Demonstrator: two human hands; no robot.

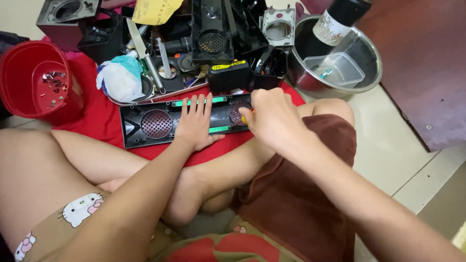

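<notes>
A long black plastic panel (145,123) with round mesh grilles and green strips lies on a red cloth in front of my crossed legs. My left hand (195,123) presses flat on its middle, fingers spread. My right hand (272,116) is closed around a small tool with a yellow handle (245,118), its tip at the right grille of the panel. The tool's tip is hidden by my hand.
A red plastic bowl (34,80) with small screws stands at the left. Black device parts, a knife (141,46) and a white cloth bundle (121,77) crowd a tray behind the panel. A steel bowl (364,63) holding a clear tub and a bottle sits at the right.
</notes>
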